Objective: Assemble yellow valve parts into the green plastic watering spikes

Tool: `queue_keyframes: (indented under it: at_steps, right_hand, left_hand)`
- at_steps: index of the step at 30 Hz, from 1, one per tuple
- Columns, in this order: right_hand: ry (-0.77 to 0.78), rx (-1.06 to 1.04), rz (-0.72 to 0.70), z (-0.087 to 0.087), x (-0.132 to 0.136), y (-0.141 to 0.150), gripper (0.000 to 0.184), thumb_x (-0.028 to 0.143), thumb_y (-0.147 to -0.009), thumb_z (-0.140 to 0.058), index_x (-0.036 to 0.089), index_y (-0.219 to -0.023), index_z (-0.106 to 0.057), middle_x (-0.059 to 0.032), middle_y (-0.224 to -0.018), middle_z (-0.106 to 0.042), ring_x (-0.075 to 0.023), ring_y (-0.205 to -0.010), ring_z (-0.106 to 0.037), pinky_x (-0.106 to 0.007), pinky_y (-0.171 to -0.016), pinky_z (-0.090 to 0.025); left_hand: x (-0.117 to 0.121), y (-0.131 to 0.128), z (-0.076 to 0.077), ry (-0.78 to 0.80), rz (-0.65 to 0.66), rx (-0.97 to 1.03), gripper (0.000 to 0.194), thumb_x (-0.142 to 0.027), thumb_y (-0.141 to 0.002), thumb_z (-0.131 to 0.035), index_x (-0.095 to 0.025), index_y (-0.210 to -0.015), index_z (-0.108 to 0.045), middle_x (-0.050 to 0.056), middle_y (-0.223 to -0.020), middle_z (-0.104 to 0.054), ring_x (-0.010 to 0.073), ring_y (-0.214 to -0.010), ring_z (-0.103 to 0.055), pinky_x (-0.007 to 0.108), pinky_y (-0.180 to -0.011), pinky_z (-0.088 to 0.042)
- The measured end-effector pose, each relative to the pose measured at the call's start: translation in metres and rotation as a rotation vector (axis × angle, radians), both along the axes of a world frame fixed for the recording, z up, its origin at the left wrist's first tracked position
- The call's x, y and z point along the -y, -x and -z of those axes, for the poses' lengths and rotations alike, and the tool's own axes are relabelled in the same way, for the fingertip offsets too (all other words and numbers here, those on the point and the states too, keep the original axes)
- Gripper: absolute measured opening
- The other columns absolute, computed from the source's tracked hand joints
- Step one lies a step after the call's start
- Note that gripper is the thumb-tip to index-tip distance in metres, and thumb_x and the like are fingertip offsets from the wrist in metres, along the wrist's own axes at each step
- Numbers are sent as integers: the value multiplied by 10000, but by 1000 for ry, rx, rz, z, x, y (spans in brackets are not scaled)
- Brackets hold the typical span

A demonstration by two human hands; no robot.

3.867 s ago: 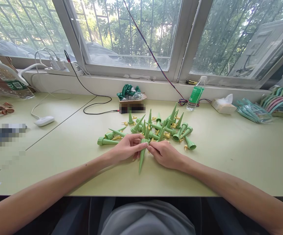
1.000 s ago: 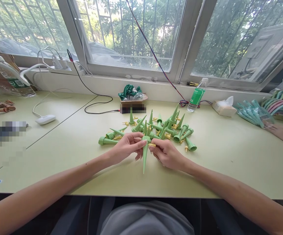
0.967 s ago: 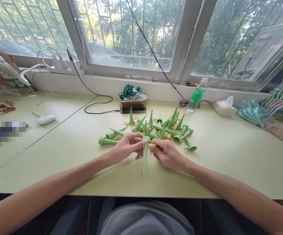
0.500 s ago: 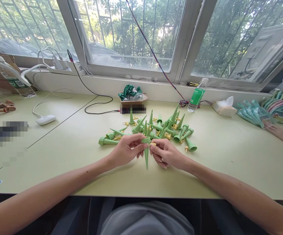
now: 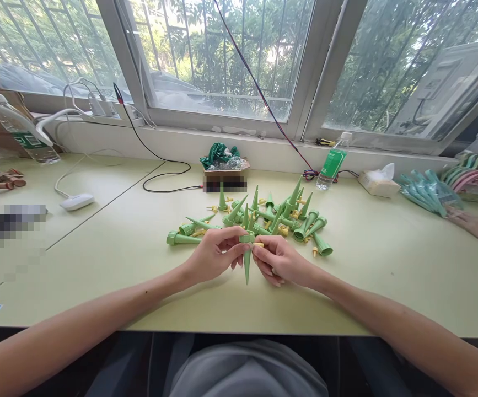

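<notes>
My left hand (image 5: 222,248) pinches a green plastic watering spike (image 5: 247,266) by its wide ribbed collar, with the point hanging down. Close beside it, my right hand (image 5: 282,256) is closed on a small yellow nozzle (image 5: 258,244) at the spike's side, just below the collar. Whether the nozzle is seated in the spike is hidden by my fingers. Behind both hands lies a heap of similar green spikes (image 5: 292,201), some standing on their collars, others on their sides. Small yellow nozzles (image 5: 315,252) are scattered among them.
A small cardboard box (image 5: 226,175) with green plastic stands behind the heap. Further right are a water bottle (image 5: 332,165), a tissue box (image 5: 378,183) and hangers (image 5: 476,176), with another person's hand (image 5: 466,219) near them. A white mouse (image 5: 77,202) lies left; cables cross the table (image 5: 110,253).
The held spike has tipped slightly, showing more of its collar opening. My hands have barely moved. At the right, the other person's hand and a pink hanger have shifted.
</notes>
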State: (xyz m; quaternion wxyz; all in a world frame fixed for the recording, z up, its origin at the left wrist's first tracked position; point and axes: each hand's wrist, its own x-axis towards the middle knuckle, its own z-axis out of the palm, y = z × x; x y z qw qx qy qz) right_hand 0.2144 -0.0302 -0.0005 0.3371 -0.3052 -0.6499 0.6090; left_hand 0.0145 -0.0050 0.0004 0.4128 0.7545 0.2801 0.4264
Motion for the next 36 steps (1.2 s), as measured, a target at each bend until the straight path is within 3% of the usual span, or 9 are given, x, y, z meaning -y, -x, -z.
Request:
queue_keyframes:
  at_steps: [11,15,20,36]
  right_hand:
    - [-251,143,111,3,0,2,326,372,-1030,-463,209,-749,-438,84,-518,-467,-63,-358,-466,-185,-395,-370]
    - [-254,145,123,4,1,2,340,375,-1026,-464,212,-732,-413,79,-520,-469,-63,-356,-466,-182,-383,-363]
    - [-136,75,87,3,1,5,343,453,-1010,-484,207,-773,-456,91,-523,-438,-68,-336,-464,-176,-332,-336]
    - [110,-101,-3,1,1,6,378,512,-973,-566,190,-796,-479,117,-504,-416,-40,-304,-389,-162,-308,-254]
  left_hand:
    - [-1,2,-8,313,116,43,307,-422,-884,-700,-138,-908,-586,-33,-537,-599,112,-425,-590,210,-433,-471]
    - [-6,5,-6,403,158,35,324,-450,-893,-687,-145,-930,-585,-26,-548,-621,105,-428,-577,207,-439,-456]
    - [-7,3,-2,352,142,72,348,-445,-867,-719,-151,-993,-580,-54,-551,-591,108,-428,-584,209,-441,-450]
    - [-2,0,1,97,37,31,266,-393,-880,-711,-141,-906,-628,-34,-563,-575,99,-453,-581,203,-439,-506]
